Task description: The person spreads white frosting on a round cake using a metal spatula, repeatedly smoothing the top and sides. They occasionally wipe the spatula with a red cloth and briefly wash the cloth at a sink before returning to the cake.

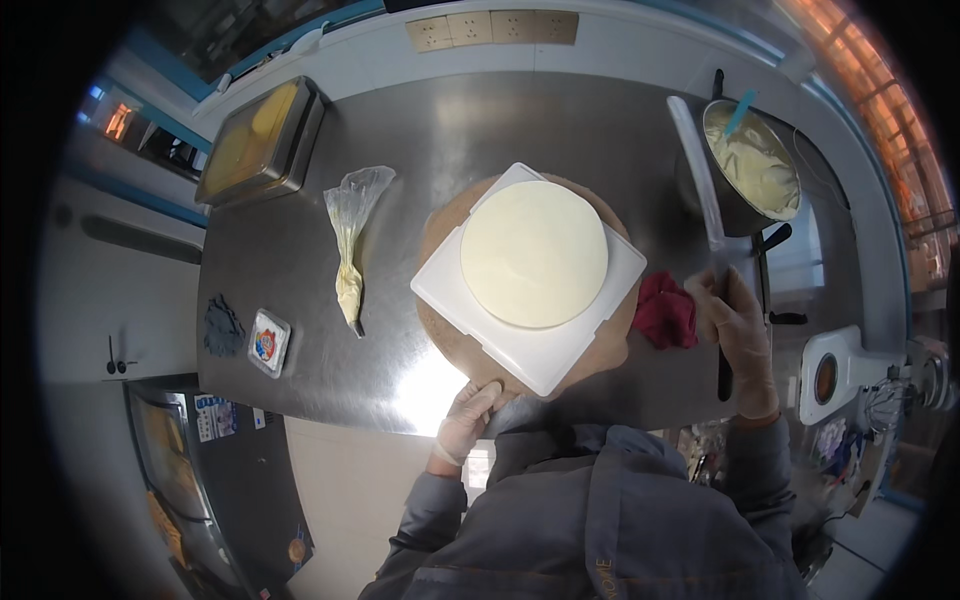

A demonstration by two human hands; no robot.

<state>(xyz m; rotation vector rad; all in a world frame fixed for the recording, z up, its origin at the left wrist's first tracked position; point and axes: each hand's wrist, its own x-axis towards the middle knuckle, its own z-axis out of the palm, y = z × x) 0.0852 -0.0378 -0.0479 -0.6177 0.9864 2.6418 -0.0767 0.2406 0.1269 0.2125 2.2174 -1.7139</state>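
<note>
A round cake (534,255) with a smooth pale cream coat sits on a square white cake board (544,367). Under the board is a round brown turntable (450,330). My gloved left hand (471,412) is at the turntable's near edge, the fingertips touching its rim; the thumb is bent over the top. In my gloved right hand (731,326) is a long icing spatula (697,172), its metal blade pointing away from me and its black handle running below the fist. The blade stands apart from the cake, beside a bowl of cream (757,172).
A teal scraper (741,112) rests in the cream. A red cloth (665,311) lies between turntable and right hand. Leftward on the steel table (375,112) are a filled piping bag (349,262), a small labelled pack (269,343), a dark cloth (223,326) and lidded metal trays (259,142).
</note>
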